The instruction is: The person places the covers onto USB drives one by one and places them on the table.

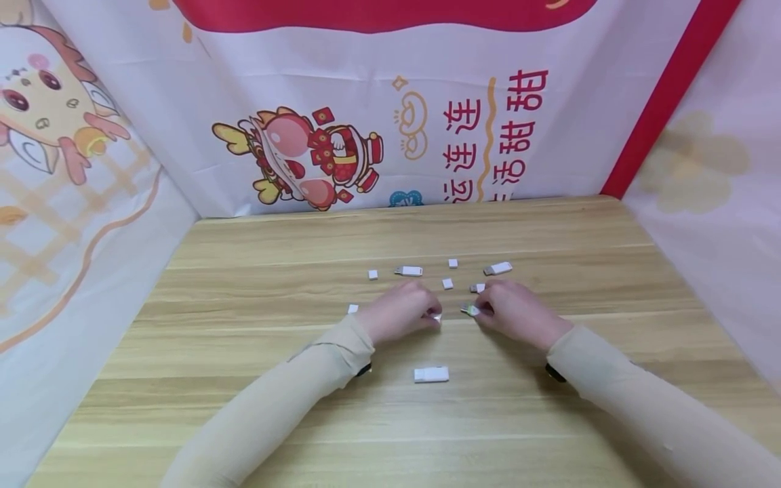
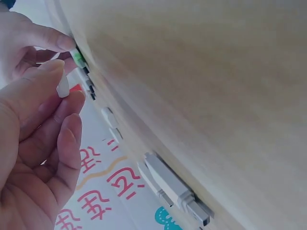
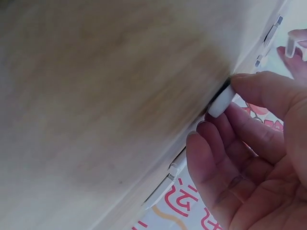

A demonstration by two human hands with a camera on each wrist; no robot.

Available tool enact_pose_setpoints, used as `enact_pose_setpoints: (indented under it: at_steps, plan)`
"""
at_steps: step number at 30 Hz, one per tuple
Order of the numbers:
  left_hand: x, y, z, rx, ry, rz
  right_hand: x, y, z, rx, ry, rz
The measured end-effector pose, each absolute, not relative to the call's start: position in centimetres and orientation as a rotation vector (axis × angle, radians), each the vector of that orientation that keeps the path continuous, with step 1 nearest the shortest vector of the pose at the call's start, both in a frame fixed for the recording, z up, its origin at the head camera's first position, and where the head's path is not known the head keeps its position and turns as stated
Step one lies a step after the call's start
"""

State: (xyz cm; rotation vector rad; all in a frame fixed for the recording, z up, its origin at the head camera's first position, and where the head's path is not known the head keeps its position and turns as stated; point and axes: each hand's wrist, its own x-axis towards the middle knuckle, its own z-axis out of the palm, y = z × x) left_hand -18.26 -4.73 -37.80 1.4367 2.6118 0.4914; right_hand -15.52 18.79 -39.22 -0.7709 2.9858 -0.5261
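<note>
My left hand (image 1: pixel 399 310) pinches a small white USB stick cap between thumb and index finger; the cap (image 2: pixel 63 86) shows between the fingertips in the left wrist view. To its right, my right hand (image 1: pixel 518 313) grips a white USB flash drive (image 1: pixel 469 310) with a green patch, its metal plug pointing left toward the cap. The right wrist view shows the rounded white end of that drive (image 3: pixel 222 102) between thumb and fingers, low over the table. A gap separates plug and cap. Just beyond the right hand lies another uncapped drive (image 1: pixel 478 288), partly hidden by it.
Two uncapped flash drives, one left (image 1: pixel 409 271) and one right (image 1: pixel 498 268), lie farther back on the wooden table (image 1: pixel 244 407). Loose white caps (image 1: pixel 453 263) are scattered around them. Nearer the person lies a white flash drive (image 1: pixel 431 375). Printed cloth hangs behind the table.
</note>
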Motion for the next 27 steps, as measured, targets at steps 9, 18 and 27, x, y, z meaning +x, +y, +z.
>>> enact_pose_setpoints:
  at_steps: [9,18,27]
  plan:
    - [-15.9,-6.5,-37.0,1.534,2.693,0.507,-15.0,19.0,-38.9,-0.762,2.954,-0.545]
    - [-13.8,-8.6,-36.7,1.591,2.755,0.488,-13.5,19.2,-38.7,-0.817,2.983,-0.569]
    - [-10.7,-11.3,-35.9,1.569,2.811,0.564,-10.6,18.7,-36.8,-0.899,3.064,-0.573]
